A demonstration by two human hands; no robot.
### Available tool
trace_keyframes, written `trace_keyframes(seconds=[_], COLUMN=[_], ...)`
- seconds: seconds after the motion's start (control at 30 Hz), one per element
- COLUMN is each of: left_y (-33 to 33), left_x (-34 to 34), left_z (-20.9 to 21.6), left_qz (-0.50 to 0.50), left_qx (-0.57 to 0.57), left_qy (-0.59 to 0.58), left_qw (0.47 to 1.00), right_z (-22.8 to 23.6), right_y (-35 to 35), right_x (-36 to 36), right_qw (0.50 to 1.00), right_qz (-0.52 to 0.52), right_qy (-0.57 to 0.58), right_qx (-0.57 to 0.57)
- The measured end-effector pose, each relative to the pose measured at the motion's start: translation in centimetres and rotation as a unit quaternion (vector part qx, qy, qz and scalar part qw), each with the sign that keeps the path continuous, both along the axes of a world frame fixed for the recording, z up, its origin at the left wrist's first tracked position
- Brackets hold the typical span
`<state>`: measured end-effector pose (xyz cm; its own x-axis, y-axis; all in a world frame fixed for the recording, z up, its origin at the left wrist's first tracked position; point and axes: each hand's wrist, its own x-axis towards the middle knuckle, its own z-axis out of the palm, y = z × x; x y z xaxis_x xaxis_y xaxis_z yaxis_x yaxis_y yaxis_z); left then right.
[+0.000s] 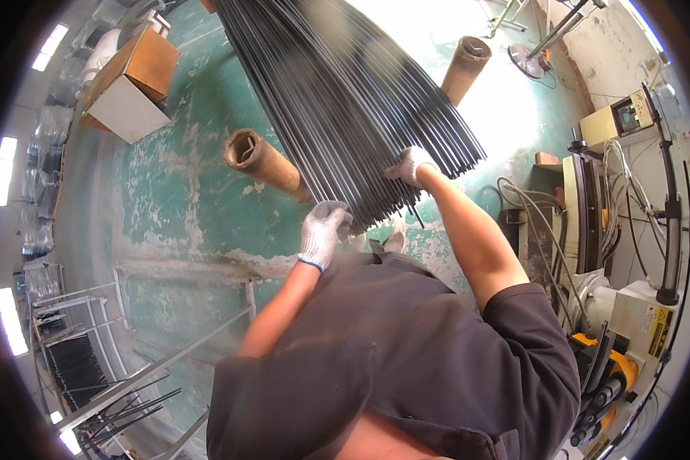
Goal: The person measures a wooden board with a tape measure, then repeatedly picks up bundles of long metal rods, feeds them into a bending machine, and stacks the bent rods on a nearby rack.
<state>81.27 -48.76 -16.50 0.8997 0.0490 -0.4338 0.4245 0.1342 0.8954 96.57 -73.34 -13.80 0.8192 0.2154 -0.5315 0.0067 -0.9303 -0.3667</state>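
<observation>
A wide bundle of long, thin black rods [337, 100] stretches away from me, its near ends uneven. My left hand [326, 228], in a white knit glove with a blue cuff edge, is closed at the bundle's near left corner, its fingers curled around rod ends and partly hidden. Farther right, my right hand [412, 165], also gloved, lies on top of the rods near their ends with its fingers bent onto them. Just below that hand, one rod sticks out past the others. How many rods each hand grips is not visible.
Brown cardboard tubes stand on either side of the bundle, one left [272, 167] and one right [468, 65]. A brown box [134, 84] sits far left on the worn green floor [184, 184]. Metal racks [153, 376] are lower left; a machine with cables [590, 207] is at right.
</observation>
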Motion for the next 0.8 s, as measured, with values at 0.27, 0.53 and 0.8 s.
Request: trace_keyframes(seconds=[0.27,0.53,0.8], left_y=[3.4,3.8,2.6], left_x=[-0.2,0.0,1.4], left_z=[-1.6,-3.2,-3.9], left_qz=[0.008,-0.008,-0.026], left_qx=[-0.023,-0.038,0.018], left_qy=[0.029,0.048,0.032], left_qw=[0.999,0.998,0.999], right_z=[-1.6,-2.3,-6.9], right_y=[-2.1,5.7,10.5], right_x=[0.7,-3.9,-7.1], right_qw=[0.955,0.989,0.961], right_qz=[-0.152,-0.117,-0.122], right_qy=[0.113,-0.062,-0.210], right_qx=[0.227,-0.057,-0.135])
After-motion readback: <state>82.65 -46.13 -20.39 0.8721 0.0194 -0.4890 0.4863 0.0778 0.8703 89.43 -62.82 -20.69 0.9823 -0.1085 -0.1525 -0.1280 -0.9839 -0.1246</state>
